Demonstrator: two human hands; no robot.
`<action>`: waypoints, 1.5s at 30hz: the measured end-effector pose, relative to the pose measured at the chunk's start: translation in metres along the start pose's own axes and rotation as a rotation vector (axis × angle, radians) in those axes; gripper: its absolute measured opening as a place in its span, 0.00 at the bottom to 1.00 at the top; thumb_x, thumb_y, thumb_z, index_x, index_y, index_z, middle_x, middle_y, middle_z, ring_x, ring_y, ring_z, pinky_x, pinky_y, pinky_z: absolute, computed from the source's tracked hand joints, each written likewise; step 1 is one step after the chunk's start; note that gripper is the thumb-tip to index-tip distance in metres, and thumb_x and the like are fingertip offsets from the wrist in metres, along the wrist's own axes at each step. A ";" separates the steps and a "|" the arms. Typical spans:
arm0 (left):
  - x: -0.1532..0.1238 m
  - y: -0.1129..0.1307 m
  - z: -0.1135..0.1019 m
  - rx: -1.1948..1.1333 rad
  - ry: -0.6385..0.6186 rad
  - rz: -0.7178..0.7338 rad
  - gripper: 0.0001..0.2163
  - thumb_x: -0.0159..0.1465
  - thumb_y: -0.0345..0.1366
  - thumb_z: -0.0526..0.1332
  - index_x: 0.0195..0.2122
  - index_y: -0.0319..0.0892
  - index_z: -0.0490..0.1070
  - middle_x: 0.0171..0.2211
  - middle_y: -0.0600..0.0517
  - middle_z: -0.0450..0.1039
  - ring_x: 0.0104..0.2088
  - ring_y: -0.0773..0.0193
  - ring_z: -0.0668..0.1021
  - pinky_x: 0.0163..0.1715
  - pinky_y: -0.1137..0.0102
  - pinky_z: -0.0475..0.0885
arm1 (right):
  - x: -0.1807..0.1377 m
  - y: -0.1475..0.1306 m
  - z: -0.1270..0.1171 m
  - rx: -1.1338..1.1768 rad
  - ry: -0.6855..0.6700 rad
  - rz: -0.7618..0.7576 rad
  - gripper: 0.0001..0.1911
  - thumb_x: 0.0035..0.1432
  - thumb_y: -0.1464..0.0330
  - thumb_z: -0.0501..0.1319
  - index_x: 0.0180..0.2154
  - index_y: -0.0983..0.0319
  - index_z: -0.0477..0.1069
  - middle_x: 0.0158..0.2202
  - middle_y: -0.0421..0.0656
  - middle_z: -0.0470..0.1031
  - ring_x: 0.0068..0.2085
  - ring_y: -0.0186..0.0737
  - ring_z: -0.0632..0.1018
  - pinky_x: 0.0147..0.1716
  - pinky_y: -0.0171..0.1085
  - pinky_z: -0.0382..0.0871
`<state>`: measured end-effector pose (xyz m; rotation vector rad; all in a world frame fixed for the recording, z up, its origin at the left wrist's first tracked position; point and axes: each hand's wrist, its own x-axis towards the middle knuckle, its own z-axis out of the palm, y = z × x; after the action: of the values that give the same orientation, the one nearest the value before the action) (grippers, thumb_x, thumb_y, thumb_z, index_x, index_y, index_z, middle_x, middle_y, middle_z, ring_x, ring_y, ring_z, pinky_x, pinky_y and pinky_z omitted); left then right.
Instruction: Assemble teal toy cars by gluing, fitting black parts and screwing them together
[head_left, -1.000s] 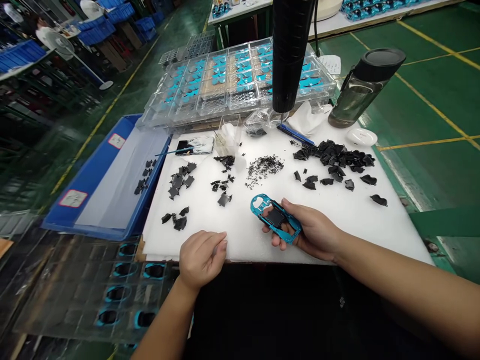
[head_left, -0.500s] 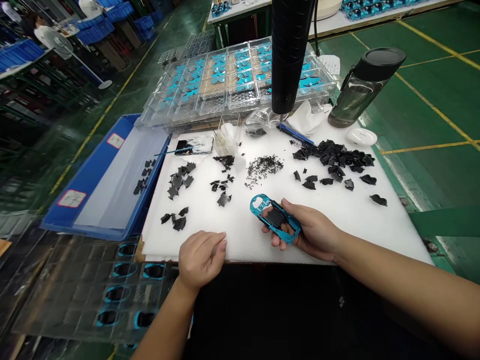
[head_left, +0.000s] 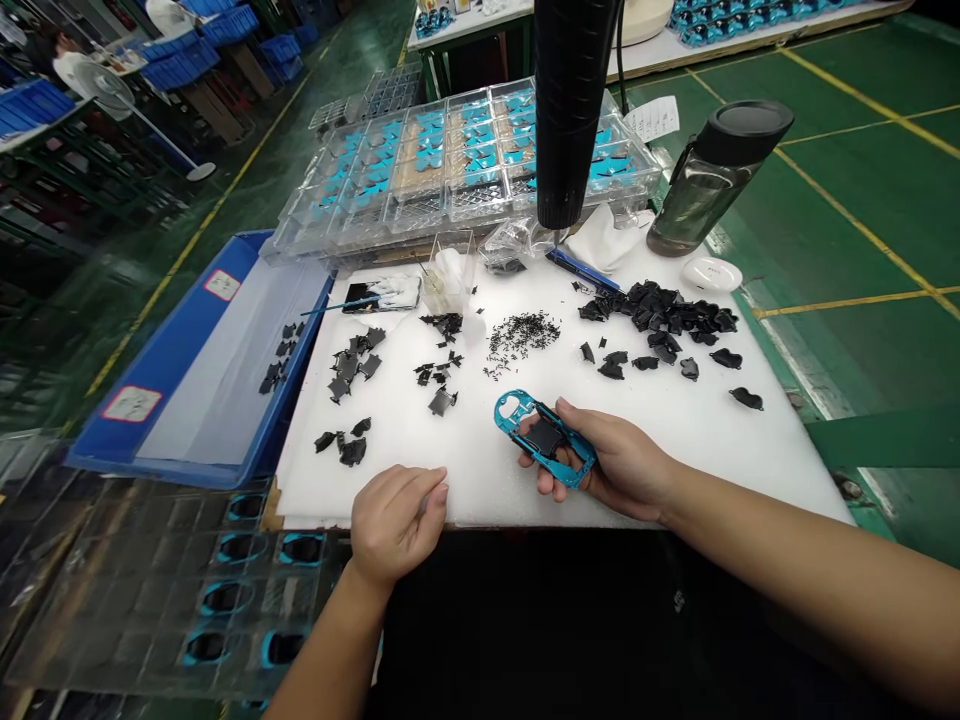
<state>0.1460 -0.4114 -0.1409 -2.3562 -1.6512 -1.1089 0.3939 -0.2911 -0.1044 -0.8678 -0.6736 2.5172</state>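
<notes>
My right hand (head_left: pixel 619 455) grips a blue plastic toy car chassis (head_left: pixel 512 420) with a black plate (head_left: pixel 545 436) set in its middle. Thumb and fingers hold it above the front of the white foam work surface (head_left: pixel 480 505). At the front edge my left hand (head_left: pixel 397 520) rests with curled fingers; what they hold, if anything, is hidden. Beyond the chassis lies a scatter of tiny black screws (head_left: pixel 525 335). Dark flat plates (head_left: pixel 352 365) and small black parts (head_left: pixel 345 443) lie to the left, and a heap of black moulded parts (head_left: pixel 667 312) to the right.
A black electric screwdriver (head_left: pixel 566 120) hangs over the surface. Behind stands a clear compartment tray (head_left: pixel 390 205) of blue parts. A blue bin (head_left: pixel 169 335) is at the left, a bottle (head_left: pixel 716 180) and white oval case (head_left: pixel 712 274) back right. Trays of blue frames (head_left: pixel 225 598) lie lower left.
The whole view has shifted slightly, so the things on the surface appear a little further left. Both hands keep their poses, and the chassis stays in my right hand.
</notes>
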 end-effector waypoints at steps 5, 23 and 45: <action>-0.001 0.000 -0.001 -0.002 0.004 -0.003 0.12 0.59 0.21 0.63 0.44 0.36 0.75 0.32 0.45 0.79 0.30 0.61 0.77 0.30 0.67 0.71 | 0.001 0.001 -0.002 0.005 -0.012 -0.004 0.20 0.71 0.58 0.52 0.42 0.68 0.74 0.34 0.51 0.80 0.27 0.41 0.82 0.24 0.34 0.77; -0.001 0.000 -0.001 0.008 -0.012 -0.010 0.11 0.60 0.22 0.63 0.44 0.38 0.74 0.32 0.46 0.79 0.30 0.61 0.77 0.31 0.67 0.71 | 0.001 0.001 -0.001 -0.003 -0.002 0.001 0.21 0.71 0.58 0.52 0.42 0.68 0.74 0.33 0.52 0.81 0.26 0.40 0.82 0.24 0.33 0.77; 0.002 0.001 -0.002 0.006 0.009 -0.002 0.10 0.60 0.23 0.63 0.43 0.37 0.74 0.31 0.46 0.79 0.30 0.61 0.78 0.30 0.67 0.72 | -0.002 -0.001 0.002 -0.019 0.000 -0.008 0.19 0.71 0.58 0.53 0.43 0.67 0.74 0.34 0.51 0.80 0.27 0.40 0.81 0.25 0.34 0.77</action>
<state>0.1466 -0.4114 -0.1383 -2.3426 -1.6519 -1.1122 0.3939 -0.2917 -0.1013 -0.8697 -0.7007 2.5078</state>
